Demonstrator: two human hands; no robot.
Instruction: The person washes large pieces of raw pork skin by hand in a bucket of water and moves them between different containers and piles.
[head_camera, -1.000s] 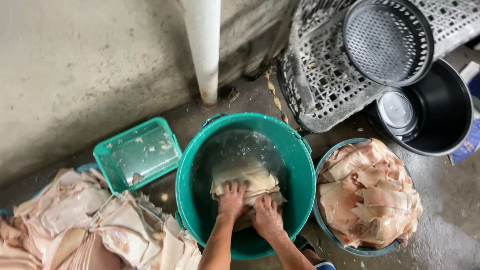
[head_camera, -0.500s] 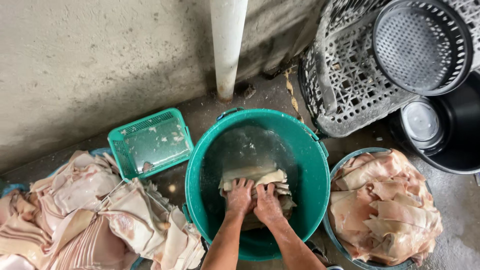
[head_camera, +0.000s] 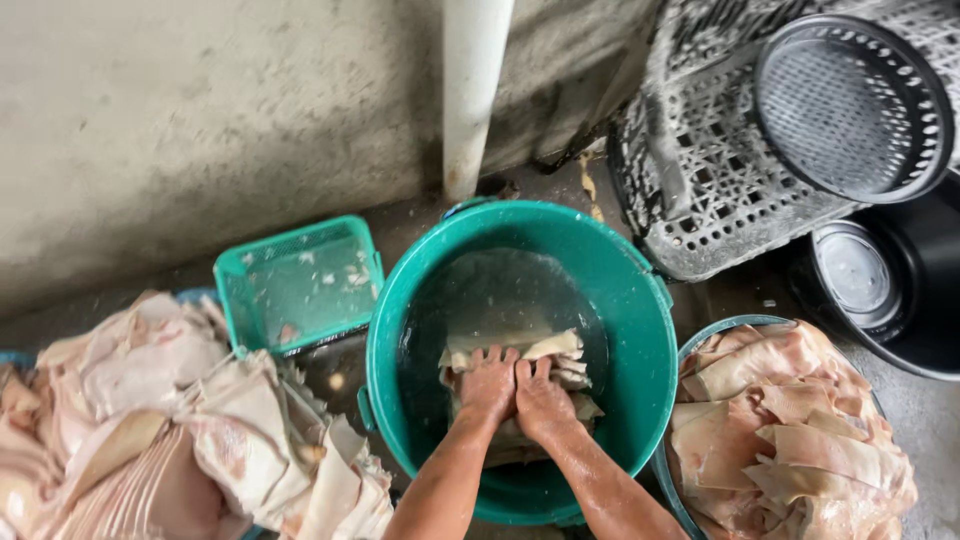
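A large green bucket (head_camera: 640, 300) holds water and a stack of pale, flat skin pieces (head_camera: 540, 347). Both my hands are inside it, side by side, pressing down on the stack. My left hand (head_camera: 488, 385) lies flat on the pieces, fingers pointing away from me. My right hand (head_camera: 545, 400) touches it on the right, fingers curled over the same stack. A heap of pale pink skin pieces (head_camera: 170, 430) lies at the lower left. Another tub (head_camera: 700, 345) at the lower right is filled with more skin pieces (head_camera: 790, 430).
A small green mesh basket (head_camera: 295, 285) sits left of the bucket. A white pipe (head_camera: 472, 90) runs down the concrete wall. At the upper right lean a grey crate (head_camera: 715, 170), a round dark strainer basket (head_camera: 850, 105) and a black pot (head_camera: 920, 300) with a lid (head_camera: 855, 272).
The view has shifted, so the bucket sits further right and lower in the picture. My hands stay pressed on the stack in the water, moved slightly closer together.
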